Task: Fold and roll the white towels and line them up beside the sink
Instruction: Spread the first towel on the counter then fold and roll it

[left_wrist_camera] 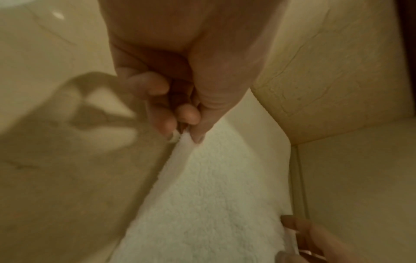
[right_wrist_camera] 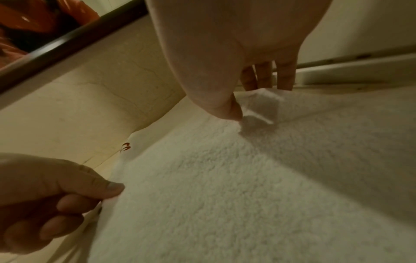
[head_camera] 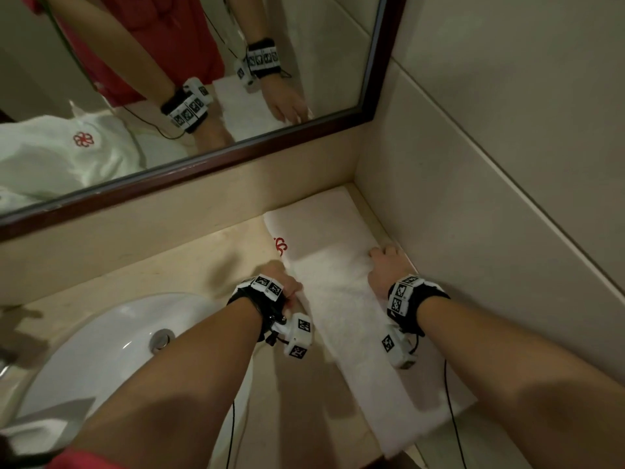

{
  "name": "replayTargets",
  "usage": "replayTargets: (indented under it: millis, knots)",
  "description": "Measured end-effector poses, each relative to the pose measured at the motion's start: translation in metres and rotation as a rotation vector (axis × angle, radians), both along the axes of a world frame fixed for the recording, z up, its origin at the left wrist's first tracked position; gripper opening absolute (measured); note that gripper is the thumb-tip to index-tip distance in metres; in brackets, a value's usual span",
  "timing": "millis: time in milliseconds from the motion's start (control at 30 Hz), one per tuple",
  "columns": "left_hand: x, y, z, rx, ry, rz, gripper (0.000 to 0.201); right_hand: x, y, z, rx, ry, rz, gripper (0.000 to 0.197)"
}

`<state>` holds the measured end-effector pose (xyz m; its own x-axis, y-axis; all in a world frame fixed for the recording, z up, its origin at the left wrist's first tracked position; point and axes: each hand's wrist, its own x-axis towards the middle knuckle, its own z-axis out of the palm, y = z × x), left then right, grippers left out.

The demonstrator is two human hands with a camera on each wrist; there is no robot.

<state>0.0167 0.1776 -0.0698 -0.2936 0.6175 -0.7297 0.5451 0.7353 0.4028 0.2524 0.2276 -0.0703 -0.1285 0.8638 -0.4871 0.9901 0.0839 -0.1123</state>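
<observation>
A long white towel (head_camera: 341, 299) with a red logo (head_camera: 280, 246) lies flat on the beige counter, right of the sink (head_camera: 101, 346), reaching into the back corner. My left hand (head_camera: 287, 286) pinches the towel's left edge (left_wrist_camera: 180, 140) between thumb and fingers. My right hand (head_camera: 384, 262) pinches the towel's right edge (right_wrist_camera: 258, 99) by the side wall, thumb on top and fingers behind a raised fold. The wrist views show the fluffy towel (left_wrist_camera: 202, 204) stretched between both hands (right_wrist_camera: 225, 178).
A dark-framed mirror (head_camera: 209, 164) runs along the back wall and reflects a heap of white towels (head_camera: 61, 147). The tiled side wall (head_camera: 490, 198) stands tight against the towel's right edge. Bare counter (head_camera: 189, 265) lies between sink and towel. A drain (head_camera: 161, 340) sits in the basin.
</observation>
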Motion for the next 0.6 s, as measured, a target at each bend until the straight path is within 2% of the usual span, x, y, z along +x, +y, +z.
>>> replayTargets:
  millis: [200,300,433,600]
  knots:
    - [-0.021,-0.015,0.006,0.003,-0.009,0.007,0.041,-0.019,-0.009,0.001,-0.035,0.074,0.004,0.048]
    - [-0.036,-0.021,0.008,-0.007,0.073,-0.041,0.044,-0.022,-0.011,-0.001,-0.003,0.115,-0.095,0.049]
    - [-0.037,-0.026,0.006,-0.007,0.035,0.009,0.038,-0.024,-0.01,-0.004,-0.014,0.163,-0.178,0.044]
    - [-0.032,-0.029,0.003,-0.084,-0.049,0.066,0.055,-0.024,-0.007,-0.001,-0.084,0.243,-0.293,0.043]
